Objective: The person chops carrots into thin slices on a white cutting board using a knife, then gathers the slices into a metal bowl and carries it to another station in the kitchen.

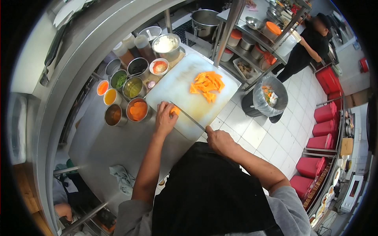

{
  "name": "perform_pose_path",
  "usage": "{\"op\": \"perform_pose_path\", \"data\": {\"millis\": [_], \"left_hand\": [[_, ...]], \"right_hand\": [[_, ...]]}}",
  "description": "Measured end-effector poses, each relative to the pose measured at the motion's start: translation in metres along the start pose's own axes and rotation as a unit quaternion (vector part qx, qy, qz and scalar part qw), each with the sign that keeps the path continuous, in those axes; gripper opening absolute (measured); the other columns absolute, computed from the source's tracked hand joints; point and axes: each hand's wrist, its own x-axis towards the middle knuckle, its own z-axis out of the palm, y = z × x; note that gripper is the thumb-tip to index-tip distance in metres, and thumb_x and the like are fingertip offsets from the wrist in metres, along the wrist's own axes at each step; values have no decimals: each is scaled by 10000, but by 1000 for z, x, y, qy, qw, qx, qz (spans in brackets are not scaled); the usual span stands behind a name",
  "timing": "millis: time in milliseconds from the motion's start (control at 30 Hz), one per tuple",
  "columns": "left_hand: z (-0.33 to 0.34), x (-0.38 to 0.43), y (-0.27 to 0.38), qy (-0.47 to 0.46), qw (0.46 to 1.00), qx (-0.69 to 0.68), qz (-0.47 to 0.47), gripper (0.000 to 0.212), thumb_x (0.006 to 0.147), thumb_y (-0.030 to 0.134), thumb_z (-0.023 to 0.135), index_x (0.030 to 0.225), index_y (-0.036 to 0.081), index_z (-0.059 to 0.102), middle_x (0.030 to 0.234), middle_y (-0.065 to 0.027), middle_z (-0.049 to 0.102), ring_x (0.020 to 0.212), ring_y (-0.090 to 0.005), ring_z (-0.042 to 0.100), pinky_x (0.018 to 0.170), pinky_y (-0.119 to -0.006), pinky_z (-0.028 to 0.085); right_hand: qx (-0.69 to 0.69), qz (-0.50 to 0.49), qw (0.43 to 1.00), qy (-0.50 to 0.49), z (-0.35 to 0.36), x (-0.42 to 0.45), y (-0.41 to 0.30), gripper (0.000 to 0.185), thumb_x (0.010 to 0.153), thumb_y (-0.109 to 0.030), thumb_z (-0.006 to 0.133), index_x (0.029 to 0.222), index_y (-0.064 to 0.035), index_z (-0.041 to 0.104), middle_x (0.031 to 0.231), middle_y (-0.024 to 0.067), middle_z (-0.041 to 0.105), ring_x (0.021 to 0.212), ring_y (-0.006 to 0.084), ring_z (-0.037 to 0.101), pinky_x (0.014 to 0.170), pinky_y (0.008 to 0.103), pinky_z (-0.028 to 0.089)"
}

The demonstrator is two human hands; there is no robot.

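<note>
My left hand (165, 117) presses an orange vegetable piece (175, 110), apparently carrot, onto the near left part of a white cutting board (180, 79). In my right hand (221, 141) is the handle of a kitchen knife (191, 118), hidden by my fingers. Its long blade reaches across the board, with the tip end close beside the orange piece and my left fingertips. Farther up the board lies a loose heap of thin orange slices (208, 84). A metal container of orange slices (138, 109) stands just left of my left hand.
Metal containers, sauce cups and squeeze bottles (143, 44) crowd the left of the board, beside a bowl of white food (166, 44). A grey cloth (122, 178) lies on the steel table (100, 147). Right of it are a lined waste bin (267, 97) and another person (310, 47).
</note>
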Motion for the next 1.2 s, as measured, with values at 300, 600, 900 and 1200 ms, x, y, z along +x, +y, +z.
{"op": "perform_pose_path", "data": {"millis": [300, 600, 900, 1200], "left_hand": [[3, -4, -3, 26, 999, -17, -10, 275, 762, 11, 623, 1036, 0, 610, 1044, -134, 530, 1011, -328, 539, 859, -410, 476], [2, -4, -3, 4, 995, -81, -59, 325, 750, 5, 622, 1074, 8, 600, 1061, -141, 527, 1065, -344, 523, 911, -427, 463], [-29, 19, -4, -183, 982, 32, 19, 430, 776, 118, 740, 1158, 22, 566, 1183, -173, 584, 1114, -350, 541, 929, -426, 455], [-7, -6, 23, 0, 998, -1, -56, 403, 817, 73, 679, 1184, 13, 524, 1103, -174, 547, 1057, -366, 559, 844, -449, 496]], "right_hand": [[-14, -7, 1000, -18, 15, 9, 2, 277, 900, -107, 500, 1128, 42, 451, 717, 265, 654, 672, 450, 663, 599, 549, 527], [29, -79, 994, 72, 66, 86, 19, 256, 921, -144, 518, 1094, 36, 463, 731, 284, 652, 690, 460, 664, 603, 556, 525], [92, -44, 995, 17, 17, 50, 49, 252, 960, -191, 500, 1072, 34, 486, 815, 325, 650, 758, 503, 642, 694, 570, 515], [64, 38, 997, 22, 34, 24, 19, 298, 937, -163, 499, 1140, 51, 456, 779, 310, 650, 775, 496, 648, 714, 582, 512]]}}
